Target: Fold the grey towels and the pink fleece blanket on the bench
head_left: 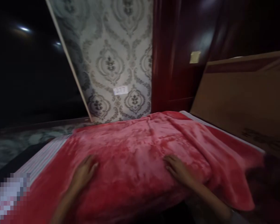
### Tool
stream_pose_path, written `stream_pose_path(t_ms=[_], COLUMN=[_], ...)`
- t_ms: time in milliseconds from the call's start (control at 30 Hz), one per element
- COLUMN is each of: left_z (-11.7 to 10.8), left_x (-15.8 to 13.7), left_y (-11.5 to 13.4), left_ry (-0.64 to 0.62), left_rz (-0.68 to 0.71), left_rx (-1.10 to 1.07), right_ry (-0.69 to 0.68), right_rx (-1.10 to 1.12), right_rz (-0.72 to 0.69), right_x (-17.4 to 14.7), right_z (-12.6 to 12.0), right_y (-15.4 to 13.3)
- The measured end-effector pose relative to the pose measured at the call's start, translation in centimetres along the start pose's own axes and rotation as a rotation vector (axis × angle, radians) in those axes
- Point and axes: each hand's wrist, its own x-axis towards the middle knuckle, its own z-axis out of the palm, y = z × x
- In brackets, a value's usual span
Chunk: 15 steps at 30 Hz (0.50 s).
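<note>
A red plush blanket (130, 155) with paler pink patches is spread before me. Its middle lies fairly smooth, while folds run along its right side and one corner hangs down at the lower right. My left hand (86, 169) rests on the blanket left of the middle, its thumb apart from the fingers. On the other side my right hand (177, 168) touches the blanket too, fingers slightly spread and bent a little. Neither hand shows anything held. Striped cloth (46, 154) shows from under the blanket's left edge.
A large dark screen-like panel (32, 68) stands at the left. Patterned wallpaper (109, 62) with a small white label (120, 90) is behind. Dark red wooden panelling (172, 62) follows, bearing a pale square plate (195, 57). A big cardboard box (247, 99) stands at right.
</note>
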Motion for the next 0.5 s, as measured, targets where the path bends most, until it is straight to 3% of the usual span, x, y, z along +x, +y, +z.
stream_pose_path(t_ms=[133, 267, 400, 500], left_z=[3.6, 6.2, 8.2, 8.9], left_x=[5.3, 7.2, 6.5, 6.3], left_y=[8.3, 14.7, 17.1, 16.8], left_ry=[-0.178, -0.269, -0.25, -0.255], left_rz=[0.159, 0.222, 0.231, 0.248], left_rx=[-0.072, -0.02, 0.136, 0.164], right_ry=[-0.102, 0.045, 0.181, 0.2], right_rx=[-0.013, -0.135, -0.299, -0.359], right_rz=[0.108, 0.367, 0.696, 0.875], right_x=[-1.2, -0.9, 0.5, 1.5], right_z=[-4.1, -10.0, -15.5, -17.4], right_y=[3.9, 8.3, 12.9, 16.0])
